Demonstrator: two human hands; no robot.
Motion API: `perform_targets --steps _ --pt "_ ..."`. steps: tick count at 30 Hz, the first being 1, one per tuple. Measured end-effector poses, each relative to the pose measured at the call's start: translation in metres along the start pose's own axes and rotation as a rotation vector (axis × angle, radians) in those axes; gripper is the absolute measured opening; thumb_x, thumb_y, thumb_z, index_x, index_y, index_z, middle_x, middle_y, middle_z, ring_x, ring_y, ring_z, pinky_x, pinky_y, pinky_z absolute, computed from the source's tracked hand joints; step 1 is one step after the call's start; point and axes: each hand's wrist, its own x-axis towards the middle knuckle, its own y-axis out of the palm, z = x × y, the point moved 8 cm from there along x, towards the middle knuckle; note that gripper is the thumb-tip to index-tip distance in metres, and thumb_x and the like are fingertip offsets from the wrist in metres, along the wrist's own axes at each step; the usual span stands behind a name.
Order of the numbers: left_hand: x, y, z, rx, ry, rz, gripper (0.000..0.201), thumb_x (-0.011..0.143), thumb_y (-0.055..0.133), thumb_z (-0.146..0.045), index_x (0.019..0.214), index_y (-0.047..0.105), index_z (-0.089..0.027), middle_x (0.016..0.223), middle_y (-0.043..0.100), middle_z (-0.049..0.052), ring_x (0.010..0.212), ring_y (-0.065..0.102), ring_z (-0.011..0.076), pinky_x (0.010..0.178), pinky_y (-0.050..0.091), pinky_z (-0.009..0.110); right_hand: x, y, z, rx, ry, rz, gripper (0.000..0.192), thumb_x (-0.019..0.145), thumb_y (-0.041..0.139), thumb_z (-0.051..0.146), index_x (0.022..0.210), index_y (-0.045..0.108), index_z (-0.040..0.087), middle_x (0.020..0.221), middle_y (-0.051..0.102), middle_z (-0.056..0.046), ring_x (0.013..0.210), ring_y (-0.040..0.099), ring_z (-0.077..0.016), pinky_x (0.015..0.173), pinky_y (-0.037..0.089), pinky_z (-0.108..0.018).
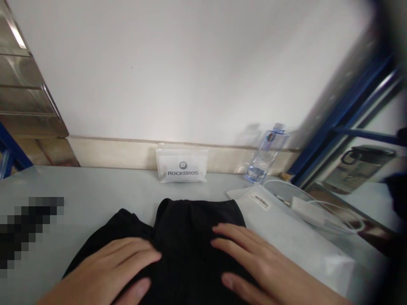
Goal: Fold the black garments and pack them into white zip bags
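Head view: left hand (111,267) and right hand (254,262) lie flat, fingers spread, holding nothing — pressing black garment (190,237) on table (79,186). Smoothing step; next move likely needs firm fold grip.

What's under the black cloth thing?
The black garment lies flat on the grey table, with its right edge beside a white plastic pouch. Both hands, left hand and right hand, press on top. Anything beneath it is hidden.

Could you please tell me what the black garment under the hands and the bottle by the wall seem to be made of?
The black garment looks like soft matte fabric: it folds and shows no shine. The bottle looks like clear glossy plastic, see-through with a pale cap, though it is blurred.
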Motion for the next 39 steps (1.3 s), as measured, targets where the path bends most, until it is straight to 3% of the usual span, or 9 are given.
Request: perform_targets --steps 3,7,14,16,19,22,28,33,39 --pt "0.04 0.03 -0.017 0.034 0.044 0.18 0.043 0.093 0.035 -0.042 0.132 0.045 -0.03 0.142 0.041 0.001 0.13 0.038 0.0237 0.108 0.031 0.045 0.048 0.017 -0.007 -0.079 -0.044 0.079 0.047 0.093 0.038 0.042 0.136 0.043 0.024 0.143 0.039 -0.01 0.133 0.031 -0.0306 0.105 0.028 -0.057" --pt "0.073 0.054 0.003 0.046 -0.047 0.188 0.054 0.093 0.027 -0.052 0.139 0.034 -0.025 0.149 0.025 0.006 0.136 0.025 0.0242 0.111 0.021 0.051 0.075 0.036 -0.039 -0.073 -0.039 0.096 0.049 0.096 0.027 0.046 0.14 0.033 0.028 0.147 0.031 -0.008 0.136 0.021 -0.0294 0.106 0.017 -0.062" --pt "0.066 0.046 0.057 -0.02 -0.113 0.282 0.063 0.085 0.04 -0.06 0.14 0.029 -0.031 0.15 0.02 0.002 0.139 0.018 0.0249 0.113 0.01 0.048 0.075 0.022 -0.087 0.015 -0.011 -0.113 0.046 0.095 0.03 0.043 0.138 0.039 0.028 0.144 0.038 -0.004 0.135 0.028 -0.024 0.11 0.021 -0.05" --pt "0.074 0.034 0.068 -0.148 -0.131 0.294 0.058 0.08 0.051 -0.058 0.132 0.044 -0.033 0.145 0.035 0.001 0.134 0.029 0.0279 0.111 0.017 0.046 0.075 0.019 -0.103 0.025 0.041 -0.175 0.047 0.096 0.027 0.042 0.139 0.037 0.027 0.143 0.04 -0.005 0.134 0.03 -0.0243 0.11 0.024 -0.051" --pt "0.107 -0.001 0.089 -0.389 -0.229 0.019 0.039 0.074 0.062 -0.051 0.105 0.067 -0.027 0.117 0.064 0.004 0.111 0.055 0.0292 0.099 0.037 0.04 0.08 0.018 -0.123 0.037 0.089 -0.254 0.05 0.097 0.021 0.041 0.141 0.033 0.021 0.14 0.043 -0.011 0.13 0.038 -0.0237 0.106 0.033 -0.049" --pt "0.147 -0.029 0.113 -0.464 -0.318 -0.318 0.04 0.082 0.053 -0.047 0.111 0.06 -0.019 0.116 0.061 0.008 0.11 0.054 0.0267 0.095 0.04 0.04 0.089 0.016 -0.135 0.035 0.066 -0.31 0.049 0.096 0.024 0.041 0.138 0.038 0.019 0.136 0.048 -0.011 0.126 0.043 -0.0222 0.103 0.038 -0.045" --pt "0.201 -0.035 0.131 -0.488 -0.337 -0.383 0.029 0.09 0.051 -0.037 0.104 0.057 -0.013 0.098 0.062 0.006 0.082 0.061 0.0161 0.072 0.051 0.035 0.081 -0.016 -0.136 -0.013 0.003 -0.526 0.038 0.096 0.028 0.034 0.124 0.051 0.021 0.133 0.05 -0.009 0.131 0.035 -0.023 0.105 0.034 -0.048" --pt "0.191 -0.071 0.092 -0.343 -0.214 -0.495 0.027 0.084 0.051 -0.039 0.074 0.061 -0.016 0.069 0.06 0.0 0.061 0.056 0.0152 0.056 0.042 0.027 0.072 -0.071 -0.101 -0.112 -0.073 -0.687 0.027 0.094 0.038 0.029 0.114 0.054 0.019 0.119 0.058 -0.012 0.123 0.043 -0.0242 0.101 0.036 -0.046" --pt "0.148 -0.13 -0.022 0.016 0.067 -0.739 0.023 0.086 0.046 -0.037 0.075 0.06 -0.021 0.058 0.055 -0.003 0.054 0.048 0.0139 0.055 0.031 0.025 0.105 -0.137 0.002 -0.267 -0.24 -0.792 0.03 0.093 0.043 0.03 0.118 0.049 0.014 0.115 0.059 -0.012 0.109 0.051 -0.0235 0.092 0.036 -0.039"
